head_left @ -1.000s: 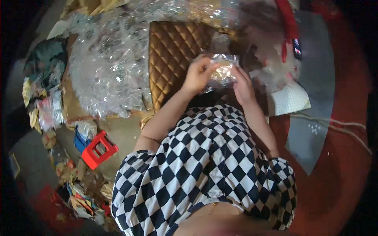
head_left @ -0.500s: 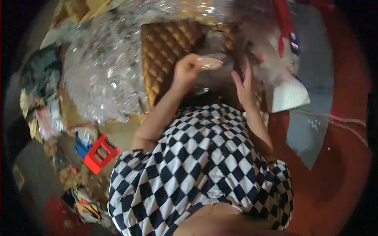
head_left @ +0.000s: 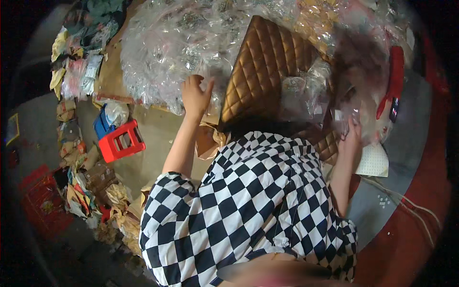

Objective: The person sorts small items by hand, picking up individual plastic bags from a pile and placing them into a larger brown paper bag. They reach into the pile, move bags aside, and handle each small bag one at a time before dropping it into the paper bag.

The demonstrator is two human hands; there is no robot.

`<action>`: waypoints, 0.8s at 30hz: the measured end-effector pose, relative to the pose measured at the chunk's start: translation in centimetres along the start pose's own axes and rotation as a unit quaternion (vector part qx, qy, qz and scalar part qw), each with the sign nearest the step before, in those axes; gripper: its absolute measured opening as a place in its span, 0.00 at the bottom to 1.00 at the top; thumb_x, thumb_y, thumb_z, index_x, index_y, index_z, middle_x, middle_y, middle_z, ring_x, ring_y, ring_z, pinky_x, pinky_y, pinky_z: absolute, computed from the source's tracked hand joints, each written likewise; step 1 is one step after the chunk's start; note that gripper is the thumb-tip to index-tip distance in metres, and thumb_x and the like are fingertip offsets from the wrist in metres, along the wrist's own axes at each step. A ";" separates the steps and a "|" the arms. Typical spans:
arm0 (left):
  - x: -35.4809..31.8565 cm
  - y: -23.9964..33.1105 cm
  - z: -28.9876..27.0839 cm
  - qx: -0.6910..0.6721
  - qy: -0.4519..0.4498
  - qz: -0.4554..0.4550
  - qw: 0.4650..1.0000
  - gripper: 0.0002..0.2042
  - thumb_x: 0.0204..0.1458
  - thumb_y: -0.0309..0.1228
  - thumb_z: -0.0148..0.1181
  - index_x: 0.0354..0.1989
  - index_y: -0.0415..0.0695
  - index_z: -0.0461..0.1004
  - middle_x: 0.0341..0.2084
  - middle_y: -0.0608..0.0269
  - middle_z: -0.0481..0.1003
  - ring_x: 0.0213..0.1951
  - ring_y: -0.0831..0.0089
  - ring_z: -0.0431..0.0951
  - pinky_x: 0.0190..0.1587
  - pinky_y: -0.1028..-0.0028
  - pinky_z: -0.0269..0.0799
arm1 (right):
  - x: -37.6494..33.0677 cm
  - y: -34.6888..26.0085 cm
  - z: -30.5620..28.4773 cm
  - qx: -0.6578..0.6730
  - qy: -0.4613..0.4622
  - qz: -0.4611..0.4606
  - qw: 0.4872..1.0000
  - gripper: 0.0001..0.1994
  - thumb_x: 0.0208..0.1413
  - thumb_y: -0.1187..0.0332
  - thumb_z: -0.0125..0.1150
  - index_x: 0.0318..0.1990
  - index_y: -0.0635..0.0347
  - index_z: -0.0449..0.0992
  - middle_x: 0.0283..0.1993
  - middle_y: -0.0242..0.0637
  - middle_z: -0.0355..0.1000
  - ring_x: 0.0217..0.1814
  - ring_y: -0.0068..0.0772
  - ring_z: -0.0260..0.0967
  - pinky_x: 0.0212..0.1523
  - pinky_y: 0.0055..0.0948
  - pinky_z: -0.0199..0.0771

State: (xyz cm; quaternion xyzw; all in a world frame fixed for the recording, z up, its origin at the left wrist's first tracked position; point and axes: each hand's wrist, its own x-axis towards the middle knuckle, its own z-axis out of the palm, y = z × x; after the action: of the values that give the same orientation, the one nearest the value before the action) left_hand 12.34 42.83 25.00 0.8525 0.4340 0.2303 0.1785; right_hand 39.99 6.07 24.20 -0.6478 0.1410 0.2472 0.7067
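Observation:
My left hand (head_left: 195, 98) is at the near edge of a big heap of clear plastic packets (head_left: 162, 57). Its fingers are apart, and it holds nothing that I can see. Over on the right, my right hand (head_left: 351, 136) pinches a thin clear plastic bag (head_left: 340, 117) beside the stack of bags there. Between the hands lies a brown quilted mat (head_left: 263, 62), spread in front of my body. Several clear packets (head_left: 306, 93) rest on its right part. A blurred dark, see-through patch covers part of the right-hand stack.
A red long-handled tool (head_left: 394, 79) and a small dark device (head_left: 394, 110) lie at the right edge. Below them is a white dotted sheet (head_left: 373, 160). A red plastic stool (head_left: 122, 141) stands on the floor at left, near cardboard and paper scraps (head_left: 100, 177).
My left hand has let go of a small pale packet and moved left to the heap. The right hand has moved right and down and closed on a clear bag. The view has turned.

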 end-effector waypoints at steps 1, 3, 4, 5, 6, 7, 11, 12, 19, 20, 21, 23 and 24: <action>-0.1 -0.8 0.5 0.133 -0.030 0.015 0.991 0.12 0.48 0.36 0.61 0.34 0.40 0.72 0.33 0.52 0.73 0.38 0.57 0.73 0.44 0.63 0.68 | 0.3 0.7 -0.2 -0.043 0.011 0.027 0.999 0.13 0.55 0.64 0.61 0.47 0.54 0.73 0.40 0.27 0.72 0.35 0.14 0.67 0.26 0.17 0.62; 1.0 -1.6 1.1 0.268 -0.056 0.032 0.961 0.13 0.49 0.38 0.61 0.35 0.40 0.72 0.33 0.52 0.74 0.37 0.56 0.73 0.43 0.62 0.68 | 0.8 2.0 1.4 -0.038 -0.014 0.023 0.999 0.14 0.55 0.63 0.61 0.48 0.52 0.72 0.41 0.25 0.72 0.31 0.12 0.65 0.20 0.16 0.56; 2.1 -1.8 1.3 0.260 -0.134 -0.025 0.956 0.14 0.49 0.38 0.60 0.36 0.41 0.72 0.33 0.52 0.74 0.38 0.56 0.73 0.44 0.61 0.68 | 0.7 2.1 2.4 -0.032 -0.070 0.014 0.997 0.15 0.55 0.64 0.60 0.49 0.53 0.71 0.42 0.25 0.72 0.33 0.13 0.66 0.20 0.15 0.57; 2.8 -2.0 1.4 0.250 -0.210 -0.082 0.941 0.14 0.48 0.38 0.59 0.38 0.41 0.72 0.33 0.52 0.74 0.39 0.55 0.74 0.46 0.60 0.67 | 0.5 2.1 3.2 -0.026 -0.126 0.005 0.992 0.15 0.56 0.64 0.60 0.50 0.53 0.71 0.43 0.26 0.72 0.34 0.13 0.67 0.20 0.15 0.58; 3.0 -2.1 1.1 0.250 -0.208 -0.078 0.942 0.14 0.48 0.38 0.59 0.38 0.41 0.72 0.33 0.52 0.74 0.39 0.55 0.74 0.46 0.60 0.67 | 0.1 1.8 3.6 0.015 -0.123 -0.034 0.992 0.16 0.56 0.64 0.59 0.52 0.54 0.70 0.46 0.27 0.72 0.36 0.15 0.69 0.21 0.14 0.61; 3.5 -1.9 0.7 0.219 -0.166 -0.055 0.960 0.14 0.47 0.37 0.60 0.39 0.41 0.72 0.35 0.52 0.74 0.41 0.55 0.73 0.45 0.60 0.68 | 0.2 1.4 3.2 0.019 -0.118 -0.037 0.992 0.16 0.56 0.64 0.59 0.52 0.54 0.70 0.46 0.27 0.72 0.36 0.15 0.69 0.21 0.14 0.61; 5.1 0.1 0.4 0.178 -0.036 0.234 0.955 0.18 0.44 0.33 0.61 0.44 0.44 0.71 0.44 0.52 0.71 0.45 0.56 0.72 0.42 0.59 0.70 | -1.2 -0.3 2.3 -0.020 -0.051 -0.052 0.997 0.17 0.56 0.63 0.59 0.52 0.55 0.70 0.47 0.28 0.71 0.41 0.18 0.69 0.29 0.16 0.68; 5.6 -2.5 2.6 0.248 -0.054 0.292 0.922 0.18 0.46 0.33 0.58 0.47 0.47 0.70 0.48 0.55 0.68 0.46 0.57 0.72 0.39 0.59 0.71 | -1.3 -0.1 2.6 -0.015 -0.029 -0.035 0.999 0.16 0.56 0.63 0.60 0.51 0.54 0.70 0.46 0.27 0.71 0.41 0.18 0.69 0.30 0.17 0.67; 12.1 -2.3 2.6 0.150 -0.199 0.294 0.923 0.08 0.52 0.29 0.49 0.33 0.46 0.76 0.33 0.55 0.73 0.37 0.54 0.75 0.39 0.57 0.71 | -1.5 1.1 0.8 0.043 -0.006 -0.040 0.998 0.15 0.56 0.64 0.60 0.50 0.57 0.70 0.46 0.31 0.71 0.44 0.24 0.68 0.42 0.23 0.71; 12.5 0.5 1.6 0.090 -0.182 0.326 0.923 0.07 0.52 0.26 0.50 0.35 0.43 0.75 0.36 0.55 0.74 0.39 0.52 0.75 0.42 0.58 0.70 | -1.3 1.3 -0.1 0.041 0.006 -0.038 0.998 0.16 0.57 0.64 0.60 0.50 0.58 0.70 0.47 0.31 0.71 0.45 0.25 0.68 0.43 0.24 0.71; 13.0 2.9 0.3 0.093 -0.185 0.329 0.921 0.07 0.52 0.26 0.50 0.35 0.43 0.75 0.36 0.55 0.74 0.39 0.52 0.75 0.42 0.58 0.70 | -1.3 1.5 -0.7 0.039 0.014 -0.034 0.999 0.16 0.57 0.64 0.60 0.51 0.59 0.70 0.47 0.31 0.71 0.45 0.25 0.68 0.44 0.25 0.71; 13.6 7.8 -1.6 -0.015 -0.170 0.409 0.896 0.07 0.51 0.20 0.52 0.36 0.42 0.73 0.40 0.53 0.75 0.44 0.53 0.75 0.46 0.63 0.71 | -1.5 2.4 -1.3 0.031 0.031 -0.048 0.998 0.17 0.57 0.64 0.60 0.52 0.59 0.69 0.48 0.31 0.71 0.47 0.25 0.67 0.47 0.26 0.69; 13.5 10.4 -2.7 -0.021 -0.176 0.414 0.893 0.07 0.51 0.20 0.52 0.36 0.42 0.73 0.40 0.53 0.75 0.44 0.53 0.75 0.46 0.63 0.71 | -1.5 3.3 -1.7 0.025 0.015 -0.070 0.997 0.17 0.57 0.64 0.60 0.52 0.59 0.69 0.48 0.31 0.71 0.47 0.25 0.67 0.48 0.26 0.67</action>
State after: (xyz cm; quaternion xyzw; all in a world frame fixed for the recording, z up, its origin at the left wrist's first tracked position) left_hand 24.72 48.36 35.71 0.9775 -0.0020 0.1386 0.1587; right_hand 37.17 4.26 22.03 -0.6421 0.1116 0.1840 0.7357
